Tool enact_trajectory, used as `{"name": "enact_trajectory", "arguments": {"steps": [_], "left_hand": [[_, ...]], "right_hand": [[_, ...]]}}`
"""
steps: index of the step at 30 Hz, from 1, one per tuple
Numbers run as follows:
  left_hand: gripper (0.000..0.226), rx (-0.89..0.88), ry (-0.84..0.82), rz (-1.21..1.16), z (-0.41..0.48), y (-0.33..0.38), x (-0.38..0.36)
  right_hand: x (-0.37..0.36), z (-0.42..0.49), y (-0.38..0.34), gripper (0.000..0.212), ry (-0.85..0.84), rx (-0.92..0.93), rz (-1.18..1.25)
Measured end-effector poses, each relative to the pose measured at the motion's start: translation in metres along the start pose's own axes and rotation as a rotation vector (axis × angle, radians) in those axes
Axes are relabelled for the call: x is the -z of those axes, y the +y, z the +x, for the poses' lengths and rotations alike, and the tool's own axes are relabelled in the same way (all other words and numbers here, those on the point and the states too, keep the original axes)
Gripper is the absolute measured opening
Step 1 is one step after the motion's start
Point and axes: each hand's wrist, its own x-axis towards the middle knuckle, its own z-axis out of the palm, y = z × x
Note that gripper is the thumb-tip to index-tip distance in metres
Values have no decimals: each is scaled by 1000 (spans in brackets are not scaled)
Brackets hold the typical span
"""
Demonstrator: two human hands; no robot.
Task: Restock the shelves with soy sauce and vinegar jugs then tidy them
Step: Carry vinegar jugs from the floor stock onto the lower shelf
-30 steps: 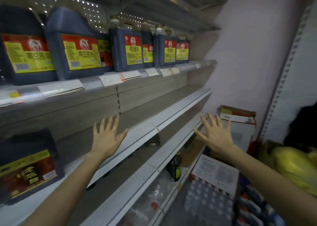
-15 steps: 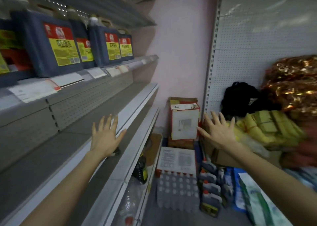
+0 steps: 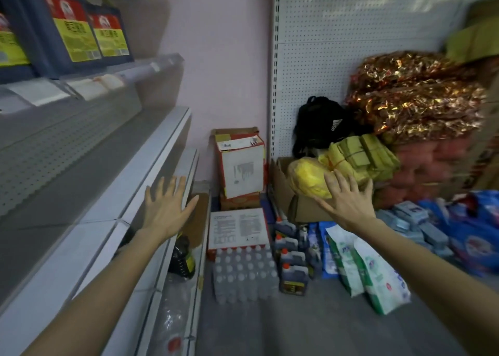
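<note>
Since a second ago the view has swung rightward, so the soy sauce jugs [image 3: 67, 31] have slid to the upper left corner of the frame; they stand in a row on the top shelf [image 3: 145, 66], dark blue with red and yellow labels. A row of small dark jugs [image 3: 293, 269] with orange caps stands on the floor at lower centre, just beside a wrapped pack of clear bottles [image 3: 243, 272]. Both hands hold nothing, as before, fingers straight and spread; the left hand [image 3: 166, 209] is left of centre, over the front edge of the middle shelf [image 3: 151, 161]; the right hand [image 3: 348, 201] is right of centre, in front of a yellow bag [image 3: 307, 177]. Behind, at right, a black backpack [image 3: 321, 123] and gold foil packs [image 3: 413, 96] lie against the pegboard wall [image 3: 351, 31].
</note>
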Motion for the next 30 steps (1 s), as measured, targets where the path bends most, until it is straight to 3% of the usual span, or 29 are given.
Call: {"name": "enact_trajectory", "arguments": {"steps": [19, 30], "left_hand": [[72, -40, 7, 4, 173, 132, -54], [71, -45, -153, -1, 235, 202, -123]], "right_hand": [[-72, 175, 103, 76, -18, 4, -19], [-129, 246, 145, 77, -140, 36, -9]]}}
